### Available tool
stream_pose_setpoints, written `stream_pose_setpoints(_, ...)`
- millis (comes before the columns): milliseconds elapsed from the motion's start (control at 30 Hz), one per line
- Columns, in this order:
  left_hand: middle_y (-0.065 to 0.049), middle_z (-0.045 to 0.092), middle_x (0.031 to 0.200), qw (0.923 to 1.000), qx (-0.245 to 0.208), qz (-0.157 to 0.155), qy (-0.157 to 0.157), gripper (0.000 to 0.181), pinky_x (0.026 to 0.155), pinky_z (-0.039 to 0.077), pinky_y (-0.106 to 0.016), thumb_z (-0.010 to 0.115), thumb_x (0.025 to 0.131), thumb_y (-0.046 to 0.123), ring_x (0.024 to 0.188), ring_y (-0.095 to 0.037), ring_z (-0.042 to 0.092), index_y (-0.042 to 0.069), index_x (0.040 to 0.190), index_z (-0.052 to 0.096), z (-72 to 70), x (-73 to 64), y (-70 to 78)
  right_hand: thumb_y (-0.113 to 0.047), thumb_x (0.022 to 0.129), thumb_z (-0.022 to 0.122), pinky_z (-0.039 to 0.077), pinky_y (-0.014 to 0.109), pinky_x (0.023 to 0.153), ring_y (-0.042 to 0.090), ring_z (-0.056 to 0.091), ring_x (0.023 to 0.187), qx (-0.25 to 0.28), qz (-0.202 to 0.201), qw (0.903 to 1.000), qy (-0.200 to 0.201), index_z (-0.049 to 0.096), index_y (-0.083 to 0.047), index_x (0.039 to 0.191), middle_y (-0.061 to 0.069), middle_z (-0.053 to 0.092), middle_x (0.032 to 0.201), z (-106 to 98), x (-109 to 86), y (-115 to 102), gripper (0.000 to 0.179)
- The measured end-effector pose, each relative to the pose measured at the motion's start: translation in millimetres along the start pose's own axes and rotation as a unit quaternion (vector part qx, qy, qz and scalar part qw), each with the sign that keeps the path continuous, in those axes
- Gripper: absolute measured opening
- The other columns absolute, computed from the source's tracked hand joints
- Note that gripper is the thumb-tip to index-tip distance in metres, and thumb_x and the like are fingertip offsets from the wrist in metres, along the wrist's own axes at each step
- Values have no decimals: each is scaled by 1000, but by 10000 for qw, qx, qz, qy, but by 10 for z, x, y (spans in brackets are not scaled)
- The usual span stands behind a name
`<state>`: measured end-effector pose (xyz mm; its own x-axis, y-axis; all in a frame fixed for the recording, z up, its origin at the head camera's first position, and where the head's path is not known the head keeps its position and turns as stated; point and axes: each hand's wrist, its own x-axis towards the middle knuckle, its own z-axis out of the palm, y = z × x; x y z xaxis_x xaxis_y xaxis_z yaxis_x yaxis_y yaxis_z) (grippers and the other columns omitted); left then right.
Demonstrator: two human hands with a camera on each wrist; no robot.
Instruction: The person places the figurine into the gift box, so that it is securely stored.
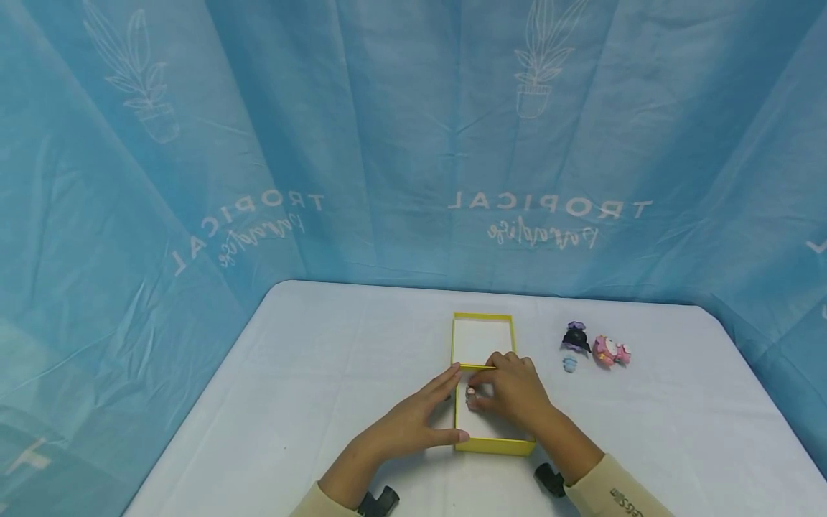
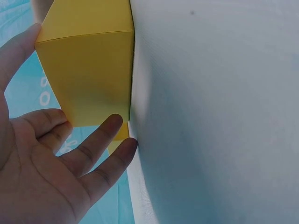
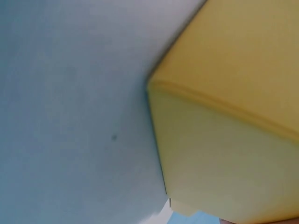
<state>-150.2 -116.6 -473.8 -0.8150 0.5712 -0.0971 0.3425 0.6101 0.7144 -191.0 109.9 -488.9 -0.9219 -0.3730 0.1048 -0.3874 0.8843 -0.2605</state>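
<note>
A yellow box (image 1: 495,446) with a white inside stands on the table, its top uncovered. My right hand (image 1: 515,391) reaches into it and pinches a small pale figurine (image 1: 470,393) between thumb and fingers, near the left wall. The fingers cover part of the figurine. My left hand (image 1: 413,424) spans the box's left side, thumb at the near corner and the other fingers spread toward the far one. In the left wrist view its fingertips (image 2: 112,120) lie along the yellow wall. Only the box's outside (image 3: 215,154) fills the right wrist view, with that hand out of sight.
A second yellow-rimmed tray (image 1: 482,316), white inside, adjoins the box's far end. To the right lie a black-and-purple figurine (image 1: 576,337), a small blue figurine (image 1: 569,364) and a pink figurine (image 1: 610,351). Blue curtains hang behind the white table (image 1: 323,359).
</note>
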Motion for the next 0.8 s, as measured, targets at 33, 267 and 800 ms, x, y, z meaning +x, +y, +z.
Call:
stream_pose_setpoints(33, 19, 5, 170, 10000, -1, -4, -1, 99, 123, 28, -57, 65, 85, 70, 158, -24, 18, 35, 163, 14, 1, 2, 0, -50, 75, 87, 36, 33, 77, 12, 49, 90, -12, -9, 10000, 24, 81, -35, 102, -7, 65, 101, 1, -1, 1, 32)
stream_pose_setpoints(267, 18, 5, 171, 10000, 4, -37, -3, 99, 122, 30, -59, 65, 85, 71, 158, -25, 19, 37, 162, 13, 7, 6, -5, -52, 73, 86, 36, 33, 78, 13, 49, 90, -30, -24, 10000, 46, 80, -36, 102, -7, 65, 102, 6, -7, 4, 34)
stream_pose_setpoints(800, 26, 2, 168, 9999, -142, -84, -36, 96, 122, 29, -60, 66, 87, 67, 158, -23, 18, 39, 162, 13, 9, -12, -2, -55, 77, 82, 40, 33, 81, 16, 57, 103, 377, -75, 9991, 202, 79, -38, 105, -6, 66, 109, 33, -15, 69, 33)
